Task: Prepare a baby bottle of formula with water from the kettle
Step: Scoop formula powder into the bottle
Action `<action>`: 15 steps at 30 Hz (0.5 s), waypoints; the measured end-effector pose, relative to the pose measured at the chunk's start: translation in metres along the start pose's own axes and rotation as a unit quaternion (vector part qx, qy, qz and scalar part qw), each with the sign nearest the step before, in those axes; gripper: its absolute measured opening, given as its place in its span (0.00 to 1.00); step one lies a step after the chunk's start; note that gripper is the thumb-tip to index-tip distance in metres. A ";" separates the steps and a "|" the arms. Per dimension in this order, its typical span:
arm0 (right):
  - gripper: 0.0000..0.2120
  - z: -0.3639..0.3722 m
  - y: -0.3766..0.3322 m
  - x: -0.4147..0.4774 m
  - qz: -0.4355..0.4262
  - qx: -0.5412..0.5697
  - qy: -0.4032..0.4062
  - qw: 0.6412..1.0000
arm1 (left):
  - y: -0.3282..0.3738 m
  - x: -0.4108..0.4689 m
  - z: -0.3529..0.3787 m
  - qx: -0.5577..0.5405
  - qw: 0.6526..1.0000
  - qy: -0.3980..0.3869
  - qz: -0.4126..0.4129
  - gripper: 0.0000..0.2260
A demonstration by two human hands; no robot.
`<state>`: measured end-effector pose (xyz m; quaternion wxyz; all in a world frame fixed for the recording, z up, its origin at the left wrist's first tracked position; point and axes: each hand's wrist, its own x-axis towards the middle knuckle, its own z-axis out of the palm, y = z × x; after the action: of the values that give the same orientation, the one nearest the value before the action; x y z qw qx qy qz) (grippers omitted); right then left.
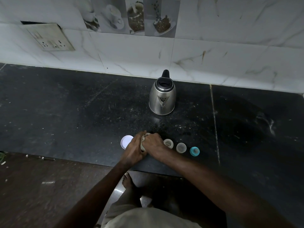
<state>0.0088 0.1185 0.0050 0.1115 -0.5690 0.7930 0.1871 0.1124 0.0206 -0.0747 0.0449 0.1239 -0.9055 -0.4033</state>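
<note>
A steel kettle point(162, 97) with a black lid stands at the back of the dark counter point(82, 112). Near the front edge, my left hand point(134, 149) and my right hand point(153, 143) are both closed around a small beige container point(143, 142), which they mostly hide. A white round lid point(125, 141) lies flat just left of my left hand. To the right of my right hand, in a row, stand an open clear bottle point(168, 143), a clear cap point(181, 147) and a teal nipple ring point(194, 151).
A tiled wall point(213, 46) with a socket plate point(51, 37) rises behind the counter. The counter's front edge point(92, 162) runs just below my hands, and my bare foot point(127, 180) shows on the floor beneath.
</note>
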 end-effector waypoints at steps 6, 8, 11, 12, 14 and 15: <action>0.17 0.000 -0.002 0.002 0.009 -0.010 -0.018 1.000 | -0.003 0.001 0.002 0.013 1.000 0.009 0.006 0.36; 0.17 -0.002 -0.002 0.002 0.009 -0.006 -0.028 1.000 | -0.005 0.001 0.003 0.012 1.000 0.013 0.005 0.37; 0.17 -0.003 -0.001 0.001 0.009 -0.002 -0.030 0.999 | -0.008 0.001 0.004 0.006 1.000 0.010 -0.004 0.37; 0.17 -0.002 0.000 0.000 0.013 0.001 -0.031 0.999 | -0.008 0.001 0.005 0.004 1.000 0.010 -0.004 0.37; 0.16 -0.001 0.001 -0.001 0.024 0.011 -0.026 0.999 | -0.006 0.001 0.004 -0.001 1.000 0.008 -0.008 0.38; 0.15 0.001 0.001 -0.002 0.030 0.015 -0.022 0.999 | -0.005 0.001 0.004 -0.008 1.000 0.007 -0.012 0.38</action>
<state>0.0084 0.1209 0.0054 0.1320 -0.5393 0.8096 0.1905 0.1117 0.0199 -0.0808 0.0475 0.1371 -0.9003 -0.4105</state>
